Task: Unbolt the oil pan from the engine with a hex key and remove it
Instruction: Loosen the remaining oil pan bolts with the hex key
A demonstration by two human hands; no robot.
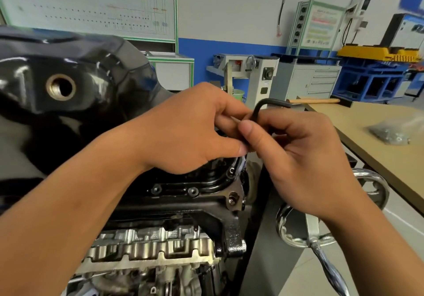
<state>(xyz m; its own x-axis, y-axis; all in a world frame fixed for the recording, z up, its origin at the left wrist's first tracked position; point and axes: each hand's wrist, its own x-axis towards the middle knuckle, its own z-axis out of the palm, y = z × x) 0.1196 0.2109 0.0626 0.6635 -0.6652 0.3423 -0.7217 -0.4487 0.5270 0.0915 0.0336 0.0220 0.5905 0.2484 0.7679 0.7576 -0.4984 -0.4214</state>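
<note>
The black glossy oil pan (68,84) sits on top of the upturned engine (160,245), its brass drain hole facing me. Bolts (156,189) line the pan's flange near the front right corner. A black L-shaped hex key (263,104) stands upright over that corner, its short arm pointing right. My right hand (302,158) grips the key's shaft with thumb and curled fingers. My left hand (195,130) reaches across the pan and pinches the shaft right beside my right thumb. The key's lower tip is hidden behind my hands.
A chrome handwheel (321,231) of the engine stand sits low on the right. A wooden workbench (378,139) on the right carries a plastic bag of small parts (390,132). Cabinets and training boards stand along the back wall.
</note>
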